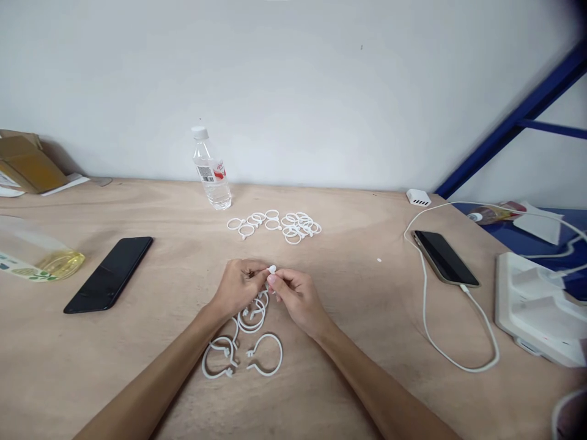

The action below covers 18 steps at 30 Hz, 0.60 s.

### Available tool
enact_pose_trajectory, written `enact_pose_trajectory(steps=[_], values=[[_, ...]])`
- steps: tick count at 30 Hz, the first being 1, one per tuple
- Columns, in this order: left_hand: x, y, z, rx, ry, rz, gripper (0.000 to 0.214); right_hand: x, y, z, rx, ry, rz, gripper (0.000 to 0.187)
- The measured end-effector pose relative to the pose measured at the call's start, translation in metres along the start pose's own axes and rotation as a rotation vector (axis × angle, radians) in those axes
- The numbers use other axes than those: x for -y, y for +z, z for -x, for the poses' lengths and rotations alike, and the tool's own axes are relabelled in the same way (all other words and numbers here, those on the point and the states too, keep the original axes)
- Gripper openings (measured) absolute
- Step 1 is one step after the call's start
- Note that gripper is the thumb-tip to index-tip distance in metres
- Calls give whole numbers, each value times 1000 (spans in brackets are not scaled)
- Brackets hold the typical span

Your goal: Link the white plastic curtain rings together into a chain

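Observation:
My left hand (239,286) and my right hand (297,297) meet over the middle of the wooden table (358,318). Both are closed in a pinch on one white plastic ring (272,269), whose small knob shows between the fingertips. Under and just behind the hands lies a chain of linked white rings (251,321). Two open rings (266,354) rest nearest me. A loose heap of white rings (284,226) lies farther back, apart from the hands.
A clear water bottle (211,171) stands behind the heap. A black phone (110,273) lies left, beside a plastic bag (36,253). Right: a phone on a white cable (444,258), a charger (418,197), a white tray (536,305). Cardboard box (25,162) far left.

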<state>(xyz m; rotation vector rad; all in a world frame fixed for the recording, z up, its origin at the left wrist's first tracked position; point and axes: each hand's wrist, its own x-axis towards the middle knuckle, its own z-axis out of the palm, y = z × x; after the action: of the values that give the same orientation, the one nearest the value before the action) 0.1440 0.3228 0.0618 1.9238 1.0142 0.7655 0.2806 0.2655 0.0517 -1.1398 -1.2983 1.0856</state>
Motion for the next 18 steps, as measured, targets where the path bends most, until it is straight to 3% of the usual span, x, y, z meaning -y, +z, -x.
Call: enact_pose_trajectory(steps=[5,8,11,15,18], values=[[6,-6,-2,-141,-98,-29,44,-3,0,1,0,-38,23,32],[3,-7,-3,-162,-81,-70,32,-6,2,0,-27,-43,71,31],[2,-10,-4,-149,-38,-120,24,-11,3,-2,-136,-68,121,24],[5,-22,-4,-41,-11,-150,18,-16,4,-5,-330,-101,143,15],[2,-37,-3,143,14,-69,30,-16,4,-7,-339,-124,187,16]])
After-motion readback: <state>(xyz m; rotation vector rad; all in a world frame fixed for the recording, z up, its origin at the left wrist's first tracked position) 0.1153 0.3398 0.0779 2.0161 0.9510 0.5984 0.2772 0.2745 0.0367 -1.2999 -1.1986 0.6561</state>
